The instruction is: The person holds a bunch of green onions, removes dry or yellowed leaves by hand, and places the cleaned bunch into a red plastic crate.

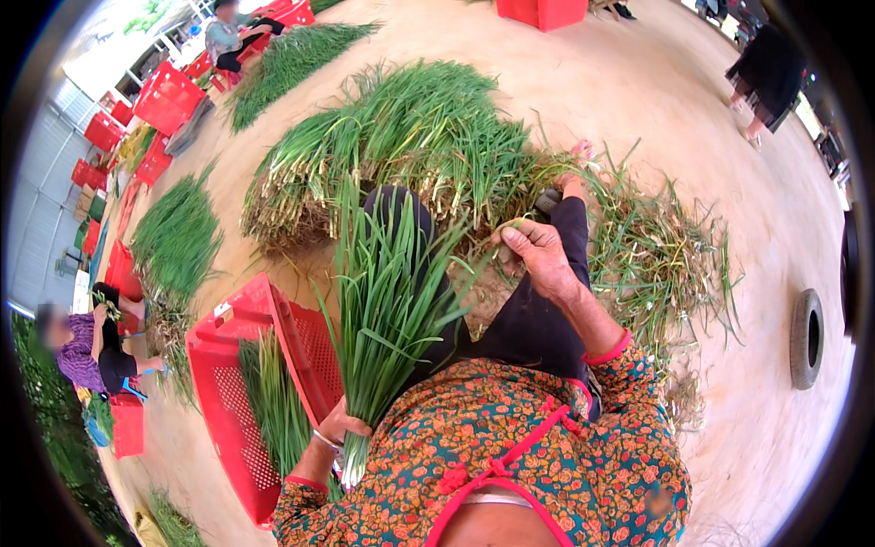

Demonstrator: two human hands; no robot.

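Observation:
My left hand [343, 424] is wrapped round the pale lower ends of a bunch of garlic chives [387, 296]. Its green leaves fan upward over my left thigh. Above my right knee, my right hand [538, 251] is closed in a pinch; what lies between its fingertips is too small to make out. Just beyond my knees spreads a large heap of chives [410, 137], with white stems and brown roots toward me. Beside my left hand stands a red perforated crate [232, 401] with more chives [276, 392] lying in it.
Loose leaf scraps [656, 264] litter the floor to my right, and a tyre [807, 339] lies farther out. Other chive piles [178, 237] are on the left. Red crates [169, 98] stand behind them. Seated people [84, 351] work at the left; another person [767, 77] stands far right.

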